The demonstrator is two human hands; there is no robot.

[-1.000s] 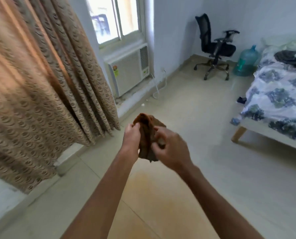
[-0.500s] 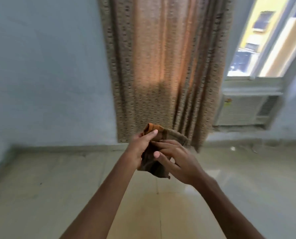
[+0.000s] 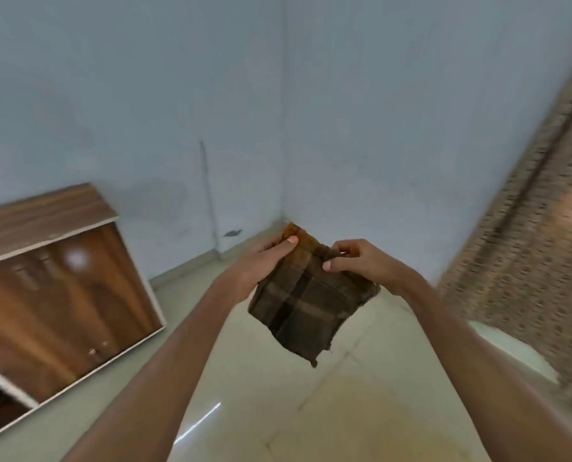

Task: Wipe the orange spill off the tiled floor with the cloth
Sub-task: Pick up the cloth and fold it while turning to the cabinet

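Observation:
A brown checked cloth [image 3: 308,308], folded into a rough square with an orange-stained top corner, hangs in the air in front of me. My left hand [image 3: 261,265] holds its upper left edge, thumb on top. My right hand [image 3: 361,261] pinches its upper right edge. Below the cloth, a faint orange-yellow tint shows on the cream tiled floor [image 3: 354,415]. The view is blurred.
A wooden cabinet [image 3: 54,288] with a glossy door stands at the left against the pale blue wall [image 3: 211,95]. A patterned curtain [image 3: 527,261] hangs at the right. The room corner lies straight ahead beyond my hands.
My view has swung left from the window and curtain to the room corner and cabinet. The cloth has been opened from a bunched wad into a flatter folded square between both hands.

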